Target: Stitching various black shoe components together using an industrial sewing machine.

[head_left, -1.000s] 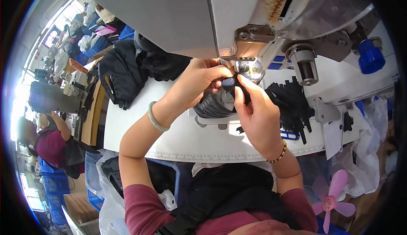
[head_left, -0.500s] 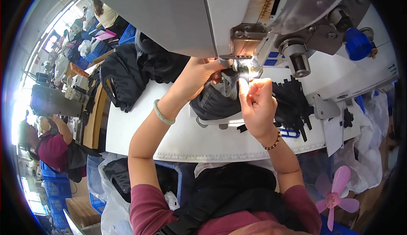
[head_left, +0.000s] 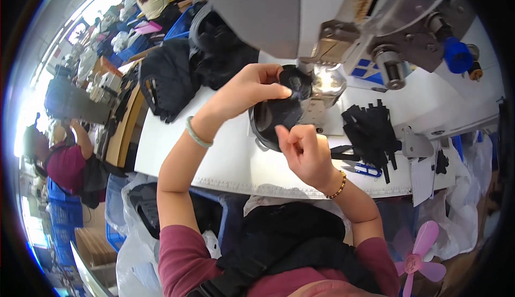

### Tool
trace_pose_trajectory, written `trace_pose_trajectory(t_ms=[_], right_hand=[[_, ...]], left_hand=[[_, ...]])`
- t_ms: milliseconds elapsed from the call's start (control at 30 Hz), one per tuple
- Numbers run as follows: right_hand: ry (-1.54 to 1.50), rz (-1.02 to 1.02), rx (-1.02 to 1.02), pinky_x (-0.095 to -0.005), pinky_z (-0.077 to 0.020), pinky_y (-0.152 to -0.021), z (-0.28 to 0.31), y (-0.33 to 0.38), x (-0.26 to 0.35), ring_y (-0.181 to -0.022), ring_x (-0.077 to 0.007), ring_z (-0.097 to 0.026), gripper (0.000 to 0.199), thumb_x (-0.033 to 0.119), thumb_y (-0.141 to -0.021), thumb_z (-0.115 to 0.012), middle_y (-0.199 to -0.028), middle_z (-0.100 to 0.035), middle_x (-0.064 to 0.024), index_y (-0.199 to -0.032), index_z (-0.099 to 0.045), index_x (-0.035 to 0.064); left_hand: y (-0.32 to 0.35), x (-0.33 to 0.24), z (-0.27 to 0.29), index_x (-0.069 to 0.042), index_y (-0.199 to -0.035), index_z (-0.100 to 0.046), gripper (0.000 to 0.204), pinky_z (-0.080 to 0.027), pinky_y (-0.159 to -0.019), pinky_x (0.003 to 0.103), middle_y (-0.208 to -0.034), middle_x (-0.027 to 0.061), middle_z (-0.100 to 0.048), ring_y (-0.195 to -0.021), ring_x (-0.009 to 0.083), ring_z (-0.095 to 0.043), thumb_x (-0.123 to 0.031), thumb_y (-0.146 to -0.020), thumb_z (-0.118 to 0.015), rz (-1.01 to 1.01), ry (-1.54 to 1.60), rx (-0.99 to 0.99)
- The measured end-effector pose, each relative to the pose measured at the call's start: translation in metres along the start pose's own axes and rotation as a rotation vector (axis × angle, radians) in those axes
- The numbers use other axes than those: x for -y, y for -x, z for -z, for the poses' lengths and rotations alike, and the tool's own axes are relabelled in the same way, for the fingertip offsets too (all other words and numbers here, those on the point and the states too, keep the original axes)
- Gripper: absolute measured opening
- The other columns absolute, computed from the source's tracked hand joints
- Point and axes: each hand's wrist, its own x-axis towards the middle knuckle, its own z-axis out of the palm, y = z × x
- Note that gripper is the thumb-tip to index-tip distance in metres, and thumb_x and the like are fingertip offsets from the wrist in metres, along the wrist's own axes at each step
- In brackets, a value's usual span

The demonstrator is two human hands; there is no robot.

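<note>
Beside the lit needle area of a sewing machine (head_left: 252,13), my left hand (head_left: 248,92) pinches a black fabric piece (head_left: 276,112) between thumb and fingers. The piece is rounded and partly glossy, and it lies over the white table next to the metal needle plate (head_left: 313,112). My right hand (head_left: 308,155) is closed, fingers curled and thumb pointing up near the piece's lower right edge. Whether anything sits inside those fingers is hidden. A bundle of black strips (head_left: 370,128) lies right of it, with blue thread snips (head_left: 368,169) below the bundle.
Dark fabric pieces (head_left: 166,77) are heaped at the table's left. A ruler strip (head_left: 252,186) runs along the near edge. A pink fan (head_left: 416,263) stands at lower right. Another person (head_left: 67,165) works at a machine on the far left; one more sits at the back.
The black piece has been drawn left, away from the needle, and shows a different, smoother side. Both hands have moved away from the needle, the right one lower. The view has shifted slightly.
</note>
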Motion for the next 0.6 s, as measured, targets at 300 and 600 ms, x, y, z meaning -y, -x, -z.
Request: trace_pose_trajectory(t_ms=[300,600], right_hand=[[-0.34,-0.354,0.448,-0.0188,-0.0351,-0.051,0.012,-0.053,0.02,-0.056,-0.005,-0.045,0.051,0.001,-0.079,-0.065,-0.082,-0.059,-0.0035,-0.125,-0.044,0.0061],[-0.082,-0.008,0.295,-0.0231,-0.0475,-0.055,0.0,-0.065,0.022,-0.062,-0.0136,-0.058,0.019,0.002,-0.075,-0.067,-0.095,-0.058,-0.0064,-0.094,-0.065,0.0048]], left_hand=[[0.079,-0.028,0.025,0.0,-0.11,-0.048,0.04,-0.043,-0.076,0.02,-0.09,0.0016,-0.058,-0.086,0.0055,-0.052,0.005,-0.074,-0.066,-0.053,-0.441,0.212],[0.104,-0.001,0.012,-0.004,-0.121,-0.047,0.04,-0.043,-0.077,0.019,-0.091,0.0009,-0.06,-0.084,0.0059,-0.054,0.004,-0.084,-0.058,-0.213,-0.407,-0.21]])
